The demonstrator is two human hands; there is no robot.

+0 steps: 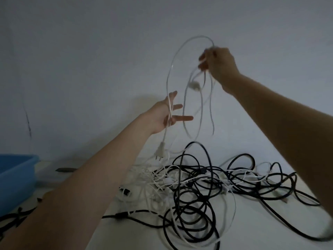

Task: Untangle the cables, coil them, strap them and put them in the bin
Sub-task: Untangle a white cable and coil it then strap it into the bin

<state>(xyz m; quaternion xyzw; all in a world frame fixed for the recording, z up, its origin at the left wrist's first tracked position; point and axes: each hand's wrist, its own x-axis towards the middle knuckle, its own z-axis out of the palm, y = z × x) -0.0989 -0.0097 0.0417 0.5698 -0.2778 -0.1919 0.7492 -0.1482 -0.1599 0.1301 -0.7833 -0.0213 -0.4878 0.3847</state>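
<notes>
Gripping loops of a white cable (173,65) overhead, the right hand (219,64) lifts it above tangled cables (198,186) on the desk (270,231); the left hand (166,115), fingers spread, touches a strand.

Both arms stretched up and out; right hand (217,63) raised higher, fingers curled tight, left hand (166,115) lower, fingers spread.

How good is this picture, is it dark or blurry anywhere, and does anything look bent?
Head view: dim, flat light with a bluish grey cast; soft shadow on the wall behind the left hand. The white cable loops and the right hand are smeared by motion. The cable pile is sharper. Wide-angle stretch swells both forearms near the edges. No glare.
</notes>
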